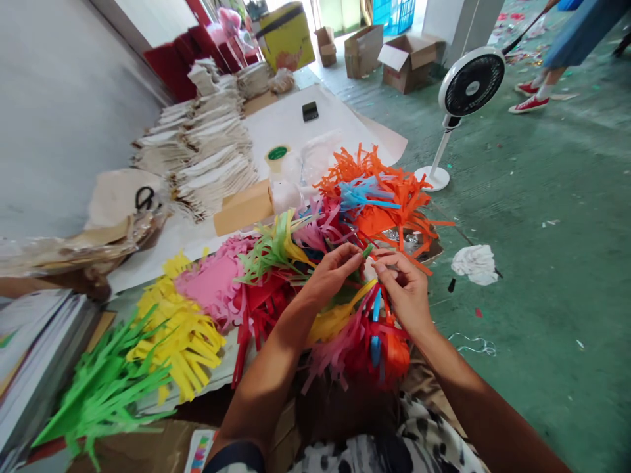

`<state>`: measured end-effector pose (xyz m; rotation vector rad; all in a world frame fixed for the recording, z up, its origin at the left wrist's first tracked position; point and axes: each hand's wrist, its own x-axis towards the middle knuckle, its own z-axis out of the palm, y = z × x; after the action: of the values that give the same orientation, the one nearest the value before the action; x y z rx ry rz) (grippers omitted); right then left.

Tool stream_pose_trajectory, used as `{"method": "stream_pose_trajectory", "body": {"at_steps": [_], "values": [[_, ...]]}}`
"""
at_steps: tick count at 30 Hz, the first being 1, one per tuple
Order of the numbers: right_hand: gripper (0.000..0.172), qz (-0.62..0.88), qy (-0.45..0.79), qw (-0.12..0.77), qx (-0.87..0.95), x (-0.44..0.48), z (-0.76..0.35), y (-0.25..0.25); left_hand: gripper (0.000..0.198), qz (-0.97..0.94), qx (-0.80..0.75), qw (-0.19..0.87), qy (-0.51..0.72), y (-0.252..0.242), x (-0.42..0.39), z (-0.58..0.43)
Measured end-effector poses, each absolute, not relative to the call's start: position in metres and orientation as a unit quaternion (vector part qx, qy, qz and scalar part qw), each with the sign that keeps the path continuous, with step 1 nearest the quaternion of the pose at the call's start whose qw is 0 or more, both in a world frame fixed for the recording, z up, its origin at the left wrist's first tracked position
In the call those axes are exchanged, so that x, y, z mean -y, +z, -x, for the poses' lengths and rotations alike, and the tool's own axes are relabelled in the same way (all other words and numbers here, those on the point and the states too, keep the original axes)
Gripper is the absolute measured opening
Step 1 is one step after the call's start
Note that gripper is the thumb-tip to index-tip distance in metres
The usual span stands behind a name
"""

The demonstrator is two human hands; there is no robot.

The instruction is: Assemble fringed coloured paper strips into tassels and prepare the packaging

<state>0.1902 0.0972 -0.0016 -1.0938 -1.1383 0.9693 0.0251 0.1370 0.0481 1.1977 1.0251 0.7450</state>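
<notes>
My left hand [329,276] and my right hand [401,289] meet in front of me, their fingertips pinching a small green paper strip end [367,250]. Below them lies a dense bunch of multicoloured fringed paper [345,328], with red, yellow, pink and blue strips. Its lower part is partly hidden by my forearms. Beyond my hands is a heap of orange fringed paper [382,203] with blue strips on top. To the left lie fringed sheets in pink [211,279], yellow [177,328] and bright green [103,387].
The paper lies on a table covered with white sheets, with stacked cream cloth bags [207,151], black scissors [144,198] and a tape roll [277,155]. To the right are a white fan [468,89] and a crumpled white cloth [476,265] on the green floor. A person in red sneakers [530,102] stands far right.
</notes>
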Motion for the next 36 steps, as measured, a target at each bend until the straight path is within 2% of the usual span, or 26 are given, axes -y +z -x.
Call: {"method": "stream_pose_trajectory", "body": {"at_steps": [16,24,29,36], "values": [[0.013,0.461,0.361,0.608,0.536,-0.0982,-0.1869,0.0014,0.045,-0.491,-0.443,0.668,0.341,0.0438,-0.1381,-0.0261],[0.017,0.504,0.378,0.577,0.52,-0.0992,-0.1846,-0.0025,0.044,-0.491,-0.448,0.662,0.346,0.0456,-0.1361,-0.0264],[0.017,0.506,0.36,0.578,0.53,-0.0991,-0.1852,-0.0001,0.046,-0.537,-0.457,0.614,0.355,0.0442,-0.134,-0.0272],[0.016,0.519,0.356,0.57,0.527,-0.099,-0.185,-0.003,0.038,-0.609,-0.462,0.539,0.354,0.0419,-0.1306,-0.0265]]}}
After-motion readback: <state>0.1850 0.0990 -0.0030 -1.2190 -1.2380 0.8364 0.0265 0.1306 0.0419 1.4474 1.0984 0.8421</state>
